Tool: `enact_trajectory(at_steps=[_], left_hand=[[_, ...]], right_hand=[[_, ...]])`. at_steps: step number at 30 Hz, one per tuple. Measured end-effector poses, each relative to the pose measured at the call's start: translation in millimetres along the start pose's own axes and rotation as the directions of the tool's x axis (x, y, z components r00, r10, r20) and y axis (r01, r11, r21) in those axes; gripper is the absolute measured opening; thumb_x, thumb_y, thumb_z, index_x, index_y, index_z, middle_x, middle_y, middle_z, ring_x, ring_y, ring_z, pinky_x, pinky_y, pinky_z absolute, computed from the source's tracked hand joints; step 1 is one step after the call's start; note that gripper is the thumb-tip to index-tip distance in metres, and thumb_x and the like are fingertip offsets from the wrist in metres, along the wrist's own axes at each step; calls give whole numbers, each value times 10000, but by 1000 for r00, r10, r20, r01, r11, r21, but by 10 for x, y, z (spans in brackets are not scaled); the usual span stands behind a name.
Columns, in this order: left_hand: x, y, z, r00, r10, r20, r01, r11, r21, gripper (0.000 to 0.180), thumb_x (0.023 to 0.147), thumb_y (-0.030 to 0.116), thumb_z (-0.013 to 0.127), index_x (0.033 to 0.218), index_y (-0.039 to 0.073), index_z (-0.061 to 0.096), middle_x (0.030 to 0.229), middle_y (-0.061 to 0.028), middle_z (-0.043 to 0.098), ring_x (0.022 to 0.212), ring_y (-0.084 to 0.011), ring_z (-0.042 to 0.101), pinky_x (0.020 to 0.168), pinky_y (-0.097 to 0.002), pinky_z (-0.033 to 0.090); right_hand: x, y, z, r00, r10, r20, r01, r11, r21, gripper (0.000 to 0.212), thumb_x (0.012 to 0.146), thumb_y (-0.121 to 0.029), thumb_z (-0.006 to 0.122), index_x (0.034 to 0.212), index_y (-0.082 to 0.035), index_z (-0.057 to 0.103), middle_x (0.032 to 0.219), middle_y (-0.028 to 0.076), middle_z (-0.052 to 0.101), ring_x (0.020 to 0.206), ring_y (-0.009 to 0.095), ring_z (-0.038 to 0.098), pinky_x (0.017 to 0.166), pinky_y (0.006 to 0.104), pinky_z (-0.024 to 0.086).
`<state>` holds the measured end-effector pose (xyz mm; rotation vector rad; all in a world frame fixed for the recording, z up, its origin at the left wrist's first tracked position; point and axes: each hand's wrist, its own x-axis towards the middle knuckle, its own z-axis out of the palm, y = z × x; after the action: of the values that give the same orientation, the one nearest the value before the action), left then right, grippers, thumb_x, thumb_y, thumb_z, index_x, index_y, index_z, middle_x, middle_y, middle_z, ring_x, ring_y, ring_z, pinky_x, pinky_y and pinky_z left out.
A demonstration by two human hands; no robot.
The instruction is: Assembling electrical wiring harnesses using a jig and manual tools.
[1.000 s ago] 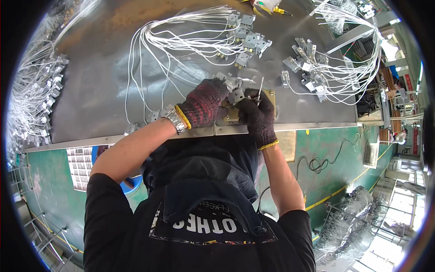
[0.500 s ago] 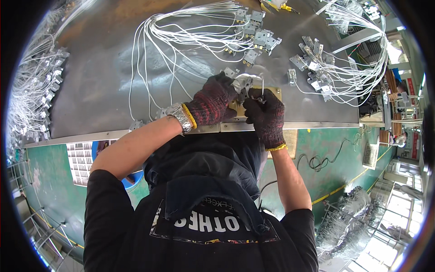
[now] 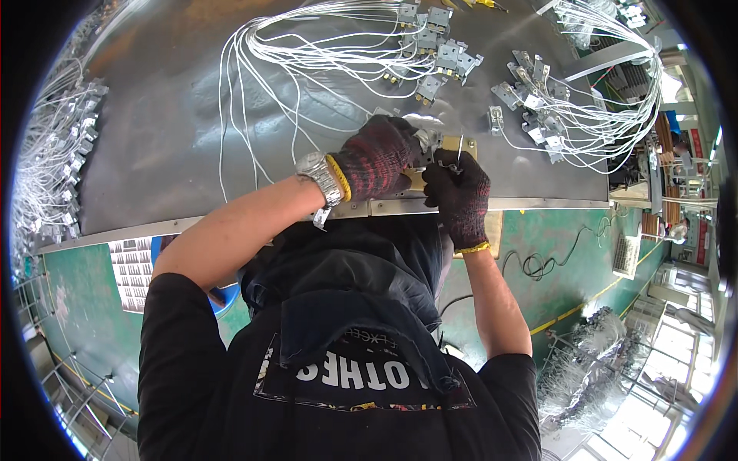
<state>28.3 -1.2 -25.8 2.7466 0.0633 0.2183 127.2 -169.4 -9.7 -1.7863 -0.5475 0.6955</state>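
Note:
My left hand, in a dark red-and-black knit glove, is closed around a small grey metal part near the table's front edge. Close beside it, my right hand, in a matching glove, pinches a thin pale rod that points away from me; I cannot tell whether it is a tool or a wire. Both hands are over a brass-coloured plate, mostly hidden by the gloves. A small metal piece shows just below my left wrist.
White wires with grey metal switch-like parts lie beyond my hands. A second wired bundle is at the right, and a large heap at the left. The metal table ends at a front rim near my body.
Both hands have shifted slightly to the right, the left one more, bringing the metal part nearer the right hand. The small parts by my left forearm have moved or become hidden.

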Motion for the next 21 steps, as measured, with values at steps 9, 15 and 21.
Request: enact_trajectory(at_steps=[9, 15, 21], left_hand=[[241, -102, 108, 989, -60, 134, 64, 998, -26, 433, 756, 328, 804, 1088, 77, 685, 992, -164, 721, 935, -347, 704, 839, -459, 555], [184, -139, 284, 998, -36, -57, 34, 998, -43, 395, 765, 312, 791, 1079, 98, 684, 1013, -148, 724, 985, -344, 695, 883, -458, 539], [78, -54, 260, 991, -2, -135, -17, 991, -135, 527, 777, 343, 786, 1244, 143, 646, 1150, -110, 704, 1121, -326, 650, 966, -466, 492]], right_hand=[[63, 136, 51, 996, -59, -63, 60, 998, 16, 185, 938, -100, 706, 1094, -17, 651, 809, 82, 710, 628, 132, 659, 505, 270, 525], [46, 213, 24, 954, -300, -31, 274, 906, -322, 179, 928, -106, 712, 1083, -38, 652, 781, 85, 693, 656, 146, 677, 573, 315, 538], [-47, 53, 12, 880, -467, 87, 446, 751, -487, 165, 927, -138, 696, 1077, -78, 664, 896, 180, 704, 820, 375, 715, 687, 435, 539]])
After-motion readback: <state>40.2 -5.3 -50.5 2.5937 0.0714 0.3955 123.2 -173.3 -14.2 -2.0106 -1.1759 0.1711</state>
